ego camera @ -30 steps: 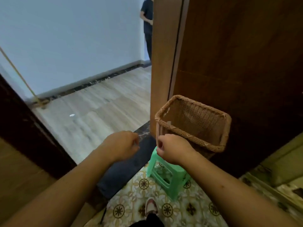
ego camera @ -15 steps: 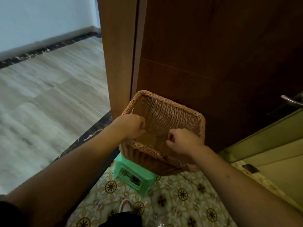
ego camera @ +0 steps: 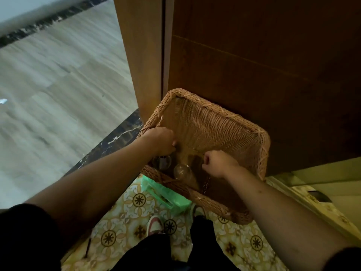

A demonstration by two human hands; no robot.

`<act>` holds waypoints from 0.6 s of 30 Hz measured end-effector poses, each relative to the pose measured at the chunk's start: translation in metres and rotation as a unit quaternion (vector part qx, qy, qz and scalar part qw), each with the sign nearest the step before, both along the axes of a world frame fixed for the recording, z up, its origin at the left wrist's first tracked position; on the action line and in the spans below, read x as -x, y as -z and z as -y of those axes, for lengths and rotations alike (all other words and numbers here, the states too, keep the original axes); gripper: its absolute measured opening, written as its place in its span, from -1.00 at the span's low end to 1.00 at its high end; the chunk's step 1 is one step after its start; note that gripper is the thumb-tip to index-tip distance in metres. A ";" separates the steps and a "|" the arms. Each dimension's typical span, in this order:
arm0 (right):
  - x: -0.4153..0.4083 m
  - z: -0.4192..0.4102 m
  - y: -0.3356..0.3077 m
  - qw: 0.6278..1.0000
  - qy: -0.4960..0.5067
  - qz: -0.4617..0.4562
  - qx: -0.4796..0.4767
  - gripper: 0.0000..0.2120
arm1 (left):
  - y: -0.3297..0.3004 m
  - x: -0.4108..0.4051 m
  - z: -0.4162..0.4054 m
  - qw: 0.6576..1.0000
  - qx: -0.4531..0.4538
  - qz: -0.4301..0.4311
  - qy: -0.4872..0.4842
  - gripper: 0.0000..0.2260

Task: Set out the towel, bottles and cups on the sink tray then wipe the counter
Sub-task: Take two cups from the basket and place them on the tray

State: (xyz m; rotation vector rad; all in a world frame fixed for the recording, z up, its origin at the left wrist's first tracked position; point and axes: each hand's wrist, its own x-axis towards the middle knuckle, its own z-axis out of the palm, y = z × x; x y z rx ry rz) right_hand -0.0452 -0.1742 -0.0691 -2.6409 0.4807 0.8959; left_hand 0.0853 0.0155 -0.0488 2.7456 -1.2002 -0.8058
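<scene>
A woven wicker basket point(ego camera: 214, 112) stands on a green plastic stool point(ego camera: 168, 198) against a dark wooden door. Both my hands reach into it. My left hand point(ego camera: 161, 140) is closed near the left wall, and my right hand point(ego camera: 216, 163) is closed near the middle. A brown towel point(ego camera: 190, 159) seems stretched between the two fists and hangs down into the basket. Two clear cups lie low inside: one point(ego camera: 181, 171) below the towel's edge, another point(ego camera: 166, 162) partly hidden under my left hand. No bottles show.
The dark door point(ego camera: 263, 55) and its lighter frame point(ego camera: 140, 55) rise right behind the basket. Wood-look flooring point(ego camera: 58, 94) lies beyond a dark marble threshold point(ego camera: 117, 137). Patterned yellow tiles point(ego camera: 136, 202) and my shoe point(ego camera: 154, 224) are below. A pale ledge point(ego camera: 322, 184) runs at the right.
My view has dropped and closed in on the basket. Both hands went from above its rim down inside it, and the clear cups have come into sight.
</scene>
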 end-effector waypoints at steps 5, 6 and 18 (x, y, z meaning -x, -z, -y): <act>-0.032 0.010 0.057 0.998 -0.036 -0.042 -0.039 -0.89 | 0.043 -0.012 0.014 0.997 -0.076 -0.034 -0.008 -0.70; -0.036 0.012 0.068 0.997 -0.040 -0.048 -0.046 -0.88 | 0.052 -0.015 0.018 0.994 -0.092 -0.047 -0.018 -0.71; -0.072 0.029 0.172 0.989 0.002 -0.104 -0.100 -0.64 | 0.163 -0.002 0.081 0.939 -0.187 -0.143 -0.250 -0.69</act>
